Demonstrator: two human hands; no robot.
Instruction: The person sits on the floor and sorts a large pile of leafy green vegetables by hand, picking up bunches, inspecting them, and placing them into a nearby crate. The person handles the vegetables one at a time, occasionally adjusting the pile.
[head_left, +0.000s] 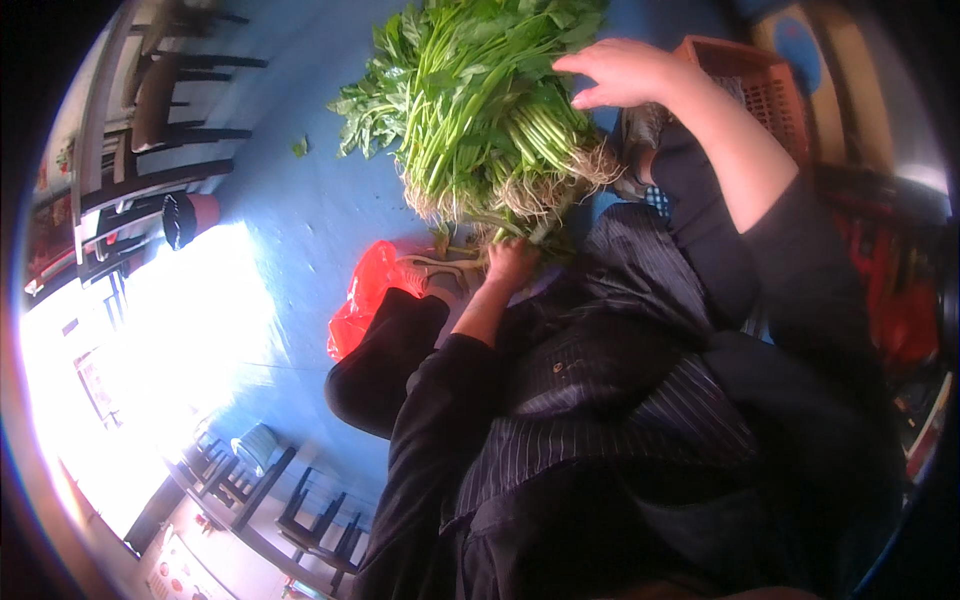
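Observation:
A big heap of leafy green vegetables (480, 97) with thin stalks and pale, stringy roots lies on the blue floor before me, roots towards my body. My right hand (619, 73) is over the heap's right side, thumb and fingers apart; whether its fingertips touch the leaves I cannot tell. Below the root ends, my left hand (514, 262) has its fingers curled round some green stalks (501, 234), near my shoe. A few loose stalks and leaves surround that hand. Part of its fingers is hidden from the camera.
A red plastic bag (364, 300) lies beside my left leg. An orange-red plastic crate (750, 82) stands at the upper right. One leaf bit (300, 146) is on the blue floor (300, 202). Dark chairs and tables line the left side, with a dark red bin-like container (201, 214) near them.

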